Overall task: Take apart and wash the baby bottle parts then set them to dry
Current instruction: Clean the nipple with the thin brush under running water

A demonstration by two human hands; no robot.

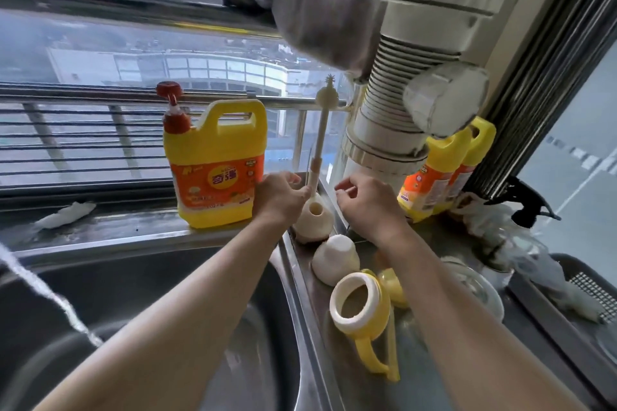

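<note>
1. Cream plastic bottle brush (319, 147), standing upright. The left grip (280, 200) is closed round the lower shaft, thumb and fingers pinching it. The brush's foot meets the hole on top of a round cream vessel (314, 218).
2. Right grip (367, 207): just right of the brush and apart from it, fingers curled. Whether it holds anything cannot be told.
3. Bottle parts lie in a row on the steel tabletop (424, 354), right of the sink (133, 250): a cream dome cap (335, 259) mouth down, a collar with yellow handles (360, 310) on its side, and a yellow piece (392, 287) half hidden behind it.
4. Step, as judged: working the brush straight into or out of the vessel. Which of the two cannot be read from this moment.
5. Handling advice: keep the shaft vertical so the foot does not lever the light, rounded vessel over. Bring the right grip onto the vessel's side to steady it, and move slowly.
6. Hazards: the detergent jug (217, 160) stands just beside the left knuckles, and the dome cap sits near the vessel and could be knocked.
</note>
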